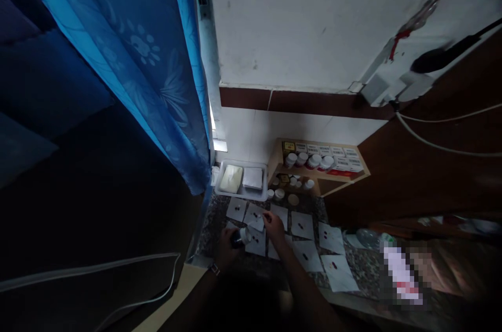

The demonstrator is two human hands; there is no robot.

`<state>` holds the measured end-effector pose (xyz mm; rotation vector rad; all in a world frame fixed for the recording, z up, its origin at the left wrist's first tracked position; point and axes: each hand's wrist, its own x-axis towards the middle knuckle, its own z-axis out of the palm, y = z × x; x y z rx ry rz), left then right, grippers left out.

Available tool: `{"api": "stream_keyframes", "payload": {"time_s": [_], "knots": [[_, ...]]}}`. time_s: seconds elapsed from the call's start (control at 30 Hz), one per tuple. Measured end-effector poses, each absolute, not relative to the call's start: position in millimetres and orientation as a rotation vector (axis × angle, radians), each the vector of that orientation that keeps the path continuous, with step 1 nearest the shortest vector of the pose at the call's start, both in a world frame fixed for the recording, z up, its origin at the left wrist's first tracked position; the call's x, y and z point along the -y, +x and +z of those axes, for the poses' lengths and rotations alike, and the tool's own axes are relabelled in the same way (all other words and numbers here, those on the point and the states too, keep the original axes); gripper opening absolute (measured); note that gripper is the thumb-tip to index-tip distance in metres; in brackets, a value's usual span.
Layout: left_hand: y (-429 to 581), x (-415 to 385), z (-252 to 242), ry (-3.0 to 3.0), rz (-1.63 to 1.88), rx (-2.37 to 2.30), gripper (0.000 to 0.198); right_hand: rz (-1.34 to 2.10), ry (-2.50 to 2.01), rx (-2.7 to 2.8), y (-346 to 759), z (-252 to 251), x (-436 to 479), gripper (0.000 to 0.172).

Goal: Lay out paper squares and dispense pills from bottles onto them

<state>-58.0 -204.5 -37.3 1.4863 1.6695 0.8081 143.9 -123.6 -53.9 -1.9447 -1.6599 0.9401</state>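
My left hand is wrapped around a dark pill bottle with a white top, tilted to the right over the papers. A wristwatch is on that wrist. My right hand is closed in a pinch above a square white paper in the back row. Whatever the fingertips hold is too small to name. Several such papers lie in two rows, most bearing small dark pills. Another paper lies below the bottle, and my right forearm partly covers one beside it.
A clear plastic tray with two white stacks stands at the back left of the granite counter. Behind the papers, a wooden shelf holds white-capped bottles and boxes. A blue curtain hangs left.
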Motion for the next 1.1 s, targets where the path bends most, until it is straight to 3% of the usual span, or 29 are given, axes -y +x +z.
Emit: {"api": "stream_keyframes", "payload": {"time_s": [0.2,0.47,0.87,1.0,1.1], "knots": [[-50,202,-42,1.556,0.802,-1.558,0.053,1.074,-1.551,1.829,144,-15,171,0.018],[-32,214,-34,1.686,0.714,-1.341,0.054,1.130,-1.822,2.299,150,7,193,0.017],[-24,220,-30,1.628,0.729,-1.377,0.055,1.066,-1.701,2.107,146,7,199,0.019],[-22,219,-34,1.601,0.727,-1.406,0.055,1.114,-1.529,1.855,160,-10,193,0.013],[-21,219,-34,1.582,0.744,-1.417,0.056,1.005,-1.663,1.607,186,-28,176,0.017]]}}
